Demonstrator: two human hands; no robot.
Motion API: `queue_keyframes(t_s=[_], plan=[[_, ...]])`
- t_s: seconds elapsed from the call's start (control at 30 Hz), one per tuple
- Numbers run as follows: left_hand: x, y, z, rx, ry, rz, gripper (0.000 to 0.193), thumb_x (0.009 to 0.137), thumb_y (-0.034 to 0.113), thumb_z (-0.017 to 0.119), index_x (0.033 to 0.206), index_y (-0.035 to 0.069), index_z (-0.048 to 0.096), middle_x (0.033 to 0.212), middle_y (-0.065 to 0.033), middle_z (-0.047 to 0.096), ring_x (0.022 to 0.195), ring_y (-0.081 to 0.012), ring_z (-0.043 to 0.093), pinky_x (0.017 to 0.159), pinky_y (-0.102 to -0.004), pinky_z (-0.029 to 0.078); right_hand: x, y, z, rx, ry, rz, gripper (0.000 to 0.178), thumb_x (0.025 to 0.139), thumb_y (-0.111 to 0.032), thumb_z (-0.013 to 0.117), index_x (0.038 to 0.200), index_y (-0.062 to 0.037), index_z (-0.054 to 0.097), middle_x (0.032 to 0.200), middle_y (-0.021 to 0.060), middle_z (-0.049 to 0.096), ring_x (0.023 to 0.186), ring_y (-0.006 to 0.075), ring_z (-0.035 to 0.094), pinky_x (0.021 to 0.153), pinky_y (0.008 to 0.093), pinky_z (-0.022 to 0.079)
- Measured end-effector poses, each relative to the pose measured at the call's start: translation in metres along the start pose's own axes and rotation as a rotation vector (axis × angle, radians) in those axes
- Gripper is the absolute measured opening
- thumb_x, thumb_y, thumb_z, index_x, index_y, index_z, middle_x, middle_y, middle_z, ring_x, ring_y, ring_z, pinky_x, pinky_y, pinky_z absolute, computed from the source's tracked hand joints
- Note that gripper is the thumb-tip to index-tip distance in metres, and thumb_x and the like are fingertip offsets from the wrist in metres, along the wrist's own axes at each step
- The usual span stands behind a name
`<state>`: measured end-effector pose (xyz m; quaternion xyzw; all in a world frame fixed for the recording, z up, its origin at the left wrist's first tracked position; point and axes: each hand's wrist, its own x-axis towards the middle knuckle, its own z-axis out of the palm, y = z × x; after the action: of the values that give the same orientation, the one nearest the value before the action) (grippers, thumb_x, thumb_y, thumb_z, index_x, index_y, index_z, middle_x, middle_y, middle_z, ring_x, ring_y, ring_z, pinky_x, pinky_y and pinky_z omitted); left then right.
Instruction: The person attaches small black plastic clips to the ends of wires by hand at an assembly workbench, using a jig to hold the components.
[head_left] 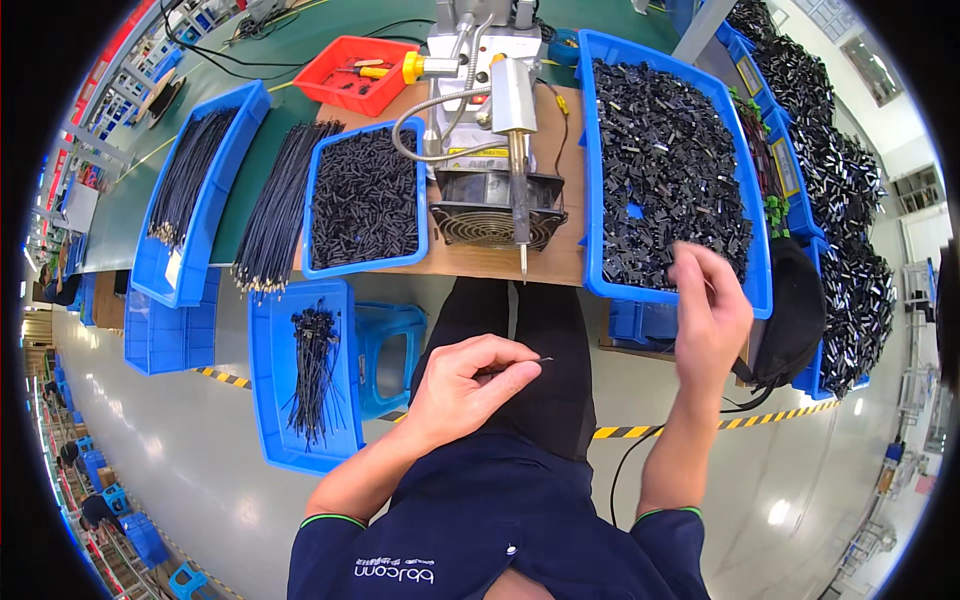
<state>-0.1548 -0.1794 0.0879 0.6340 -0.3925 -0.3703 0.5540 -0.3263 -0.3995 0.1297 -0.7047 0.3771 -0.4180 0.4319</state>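
My left hand [475, 385] is closed in a pinch above my lap, with the short end of a thin wire [545, 359] sticking out past the fingertips. The rest of that wire is hidden by the hand. My right hand [712, 315] is over the front edge of a large blue bin [592, 262] heaped with small black plastic parts [665, 160]. Its thumb and index finger come together at the parts, and whatever is between them is too small to make out. A soldering iron [519, 190] hangs tip down from a stand, beyond my left hand.
Behind the iron stands a black fan [497, 225]. To its left are a blue tray [424, 235] of short black tubes, a bundle of black wires [283, 205], a blue bin [185, 285] of wires and a red bin [318, 88] with tools. A lower blue bin [282, 440] holds wire assemblies.
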Motion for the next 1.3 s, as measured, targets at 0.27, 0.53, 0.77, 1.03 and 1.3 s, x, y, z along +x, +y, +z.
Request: queue_keyframes(t_s=[0.27, 0.53, 0.77, 1.03, 1.3], plan=[[-0.008, -0.013, -0.009, -0.104, -0.004, -0.069, 0.012, 0.105, 0.007, 0.076, 0.113, -0.001, 0.074, 0.096, -0.005, 0.081, 0.087, -0.0071, 0.074, 0.078, -0.0239, 0.058, 0.083, 0.022, -0.017, -0.65, -0.308, -0.162, 0.021, 0.098, -0.016, 0.073, 0.11, -0.0019, 0.083, 0.104, 0.0198, 0.078, 0.095, 0.037, 0.077, 0.086, 0.0434, 0.059], [-0.008, -0.005, -0.013, -0.127, 0.019, -0.092, 0.013, 0.106, 0.006, 0.073, 0.116, -0.002, 0.073, 0.097, -0.0068, 0.081, 0.091, -0.0115, 0.078, 0.08, -0.0251, 0.059, 0.083, 0.035, -0.004, -0.874, -0.464, -0.157, 0.022, 0.095, -0.02, 0.075, 0.105, -0.0031, 0.084, 0.106, 0.0197, 0.077, 0.099, 0.0413, 0.075, 0.093, 0.0501, 0.059], [-0.002, -0.005, -0.017, -0.178, -0.009, -0.089, 0.012, 0.106, 0.008, 0.074, 0.114, -0.001, 0.073, 0.096, -0.0061, 0.081, 0.088, -0.0089, 0.076, 0.078, -0.0244, 0.058, 0.073, 0.026, -0.009, -0.563, -0.33, -0.128, 0.015, 0.101, -0.013, 0.07, 0.11, -0.0004, 0.071, 0.1, 0.0183, 0.076, 0.085, 0.0368, 0.074, 0.08, 0.0447, 0.058], [0.005, 0.008, -0.017, -0.212, -0.04, -0.114, 0.009, 0.106, 0.009, 0.073, 0.109, 0.001, 0.073, 0.088, -0.0012, 0.075, 0.081, -0.0046, 0.069, 0.072, -0.023, 0.054, -0.009, -0.008, 0.0, -0.011, -0.402, -0.178, 0.024, 0.102, -0.001, 0.075, 0.126, 0.0, 0.076, 0.104, 0.0073, 0.074, 0.081, 0.0119, 0.064, 0.072, 0.0259, 0.052], [0.008, 0.022, -0.015, -0.23, -0.089, -0.198, 0.014, 0.107, 0.012, 0.074, 0.111, -0.001, 0.074, 0.087, 0.0001, 0.073, 0.076, -0.0045, 0.067, 0.067, -0.0227, 0.052, -0.071, 0.001, 0.03, 0.345, -0.492, 0.039, 0.02, 0.1, 0.008, 0.074, 0.12, 0.0026, 0.075, 0.119, 0.013, 0.075, 0.098, 0.0122, 0.072, 0.08, 0.0235, 0.058]])
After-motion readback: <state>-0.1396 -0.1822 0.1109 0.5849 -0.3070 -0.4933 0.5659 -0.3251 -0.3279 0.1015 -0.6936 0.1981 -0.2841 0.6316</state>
